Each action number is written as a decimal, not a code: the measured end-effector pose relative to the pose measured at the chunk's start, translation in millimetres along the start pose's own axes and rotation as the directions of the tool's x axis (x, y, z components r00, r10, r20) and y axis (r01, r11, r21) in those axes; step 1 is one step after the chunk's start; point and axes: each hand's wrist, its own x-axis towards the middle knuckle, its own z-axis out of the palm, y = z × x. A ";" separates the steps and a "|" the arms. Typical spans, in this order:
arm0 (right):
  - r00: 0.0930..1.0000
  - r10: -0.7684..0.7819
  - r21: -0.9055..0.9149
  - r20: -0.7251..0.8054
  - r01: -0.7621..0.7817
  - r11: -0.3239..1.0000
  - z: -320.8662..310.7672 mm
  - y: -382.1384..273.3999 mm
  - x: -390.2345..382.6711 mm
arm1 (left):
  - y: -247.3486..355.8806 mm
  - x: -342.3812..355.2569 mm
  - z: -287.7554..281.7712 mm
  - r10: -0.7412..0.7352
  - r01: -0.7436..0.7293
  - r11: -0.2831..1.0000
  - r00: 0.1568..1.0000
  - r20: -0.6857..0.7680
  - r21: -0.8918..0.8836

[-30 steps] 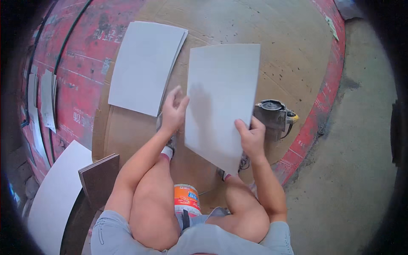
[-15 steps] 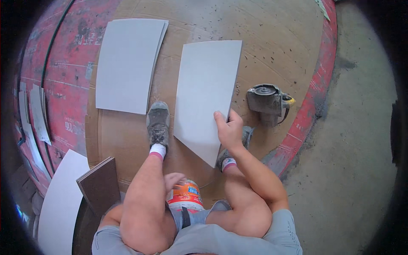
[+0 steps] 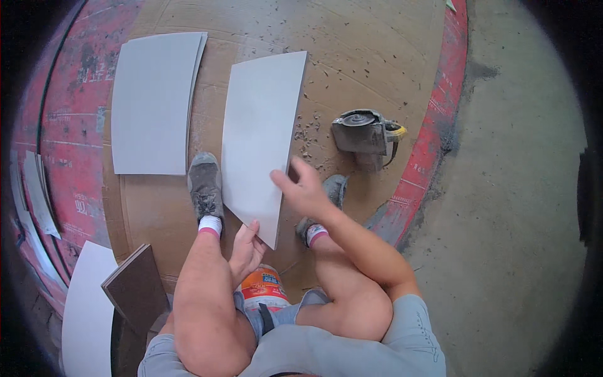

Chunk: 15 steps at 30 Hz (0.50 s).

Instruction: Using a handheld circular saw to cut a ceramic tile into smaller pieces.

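Observation:
A long pale grey tile (image 3: 260, 125) with a slanted lower end stands tilted between my feet. My left hand (image 3: 247, 252) is closed on its lower slanted edge, thumb on the face and fingers partly hidden behind. At the tile's right edge is my right hand (image 3: 306, 188), its thumb and forefinger spread to either side of that edge. The thumb overlaps the tile's face; whether it touches is hard to tell. Below the tile, a white and orange bucket (image 3: 264, 286) shows between my thighs.
Several similar tiles (image 3: 157, 103) lie stacked on the cardboard (image 3: 370, 56) at the left. A dusty handheld disc cutter (image 3: 364, 135) rests at the right among chips. Brown tiles (image 3: 138, 283), a white panel (image 3: 88, 314) and narrow strips (image 3: 41, 195) are at the lower left.
My left hand has come up from beside the bucket and taken hold of the tile's lower edge. My right hand's grip on the right edge has loosened. The view has shifted rightward.

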 end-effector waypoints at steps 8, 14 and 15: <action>0.573 -0.246 -0.380 -0.781 -0.125 0.916 -258.1 86.3 51.2 | 14.9 8.9 -15.1 -0.019 0.019 1.000 0.999 0.038 0.002; 0.735 0.390 0.415 -0.555 -0.162 0.895 -274.7 129.8 117.0 | 49.0 -1.4 -43.5 -0.001 0.000 1.000 1.000 0.028 0.009; 0.714 0.428 0.376 -0.554 -0.244 0.894 -270.9 129.0 127.0 | 53.2 -3.0 -42.7 -0.012 0.011 1.000 0.999 0.034 0.010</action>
